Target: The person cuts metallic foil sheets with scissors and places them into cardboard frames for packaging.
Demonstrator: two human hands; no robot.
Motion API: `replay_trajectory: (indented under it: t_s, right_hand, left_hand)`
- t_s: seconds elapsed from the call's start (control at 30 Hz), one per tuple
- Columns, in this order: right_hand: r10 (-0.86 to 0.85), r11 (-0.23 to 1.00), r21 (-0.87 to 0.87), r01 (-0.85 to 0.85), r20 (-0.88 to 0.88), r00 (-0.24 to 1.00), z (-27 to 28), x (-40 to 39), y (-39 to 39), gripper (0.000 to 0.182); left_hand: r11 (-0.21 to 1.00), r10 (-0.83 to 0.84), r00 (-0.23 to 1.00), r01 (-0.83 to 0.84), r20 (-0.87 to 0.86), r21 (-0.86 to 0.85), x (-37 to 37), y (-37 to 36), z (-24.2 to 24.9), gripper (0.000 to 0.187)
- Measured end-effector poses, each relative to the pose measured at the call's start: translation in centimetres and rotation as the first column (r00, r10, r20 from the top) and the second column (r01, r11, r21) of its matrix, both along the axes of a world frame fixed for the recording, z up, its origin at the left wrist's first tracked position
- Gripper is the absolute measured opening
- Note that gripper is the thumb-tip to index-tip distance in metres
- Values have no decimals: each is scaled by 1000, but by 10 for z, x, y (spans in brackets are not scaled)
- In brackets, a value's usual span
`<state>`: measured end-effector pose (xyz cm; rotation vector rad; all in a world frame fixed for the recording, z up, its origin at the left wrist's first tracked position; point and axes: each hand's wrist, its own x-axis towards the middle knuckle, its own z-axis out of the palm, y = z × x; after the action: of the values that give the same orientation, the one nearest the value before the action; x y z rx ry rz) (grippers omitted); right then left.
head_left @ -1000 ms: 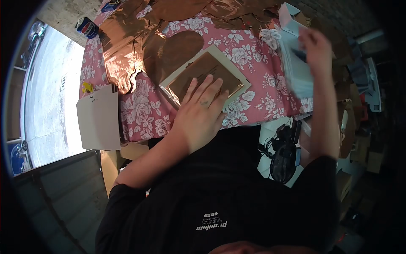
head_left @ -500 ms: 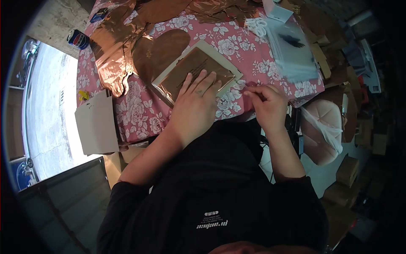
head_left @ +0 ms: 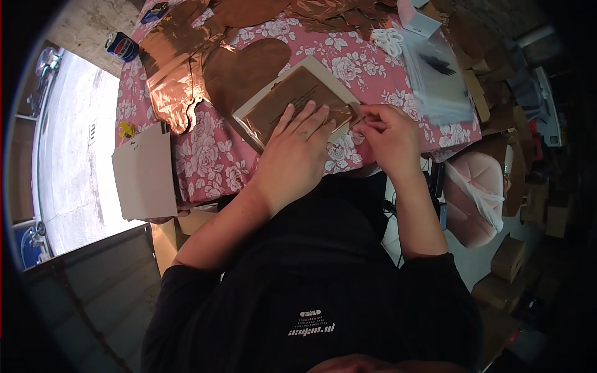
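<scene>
A folded copper-brown foil sheet [head_left: 277, 105] with small dark print lies on a pale cardboard sheet [head_left: 317, 69], set at an angle on the table. My left hand [head_left: 295, 146] rests flat on the foil with its fingers spread, pressing near its lower edge. At the right corner of the foil and card, my right hand [head_left: 392, 138] has thumb and forefinger pinched together. The fingertips hide part of that corner, so exactly what they grip is hard to see. Just behind the card lies a flat heart-shaped foil balloon [head_left: 245, 68].
Shiny foil pieces [head_left: 177, 81] cover the far left of the flowered tablecloth [head_left: 214, 149]. Clear plastic bags [head_left: 438, 87] and a white cord [head_left: 388, 42] lie at right. A stack of cardboard sheets [head_left: 144, 177] stands at the left edge, near a blue can [head_left: 121, 47].
My right hand has moved in from beside the card to pinch at its right corner. My left hand stays flat on the foil. The whole view has shifted slightly.
</scene>
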<state>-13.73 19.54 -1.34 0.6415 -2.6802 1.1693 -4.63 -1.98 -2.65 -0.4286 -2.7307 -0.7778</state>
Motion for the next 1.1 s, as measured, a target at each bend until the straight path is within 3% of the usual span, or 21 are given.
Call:
replay_trajectory:
  t_s: [0.1,0.17,0.2,0.27,0.37,0.57,0.7,0.77,0.87,1.1]
  right_hand:
    - [42,997,-64,-41,16,999,2,3,1,35]
    - [57,990,139,-19,-272,961,2,4,7,34]
    - [58,990,141,-19,-274,960,2,8,8,34]
    - [-130,991,28,129,56,990,0,15,10,29]
    - [-126,992,-5,127,114,985,-2,12,8,27]
    - [-31,994,104,43,-121,992,1,-3,0,24]
    - [-50,998,40,52,-57,997,9,8,11,22]
    - [-75,996,48,71,97,992,12,16,16,21]
    - [-79,996,40,75,111,991,6,16,15,19]
    - [-118,984,120,128,-83,989,4,2,2,16]
  left_hand:
    - [1000,-4,1000,4,-8,-2,1,-1,-1,48]
    - [1000,-5,1000,6,-11,7,1,0,0,47]
    - [1000,-5,1000,5,-13,9,1,-1,0,47]
    - [1000,-13,1000,13,-11,14,1,-1,0,48]
    - [1000,-12,1000,12,-10,9,1,-1,0,47]
    - [1000,-24,1000,24,-2,-9,2,0,-1,47]
    - [1000,-27,1000,27,5,0,1,-1,-1,47]
    - [1000,-27,1000,27,0,-4,1,-1,-1,47]
    - [1000,-20,1000,20,11,-6,2,1,0,48]
    - [999,-42,999,42,14,-32,2,1,1,49]
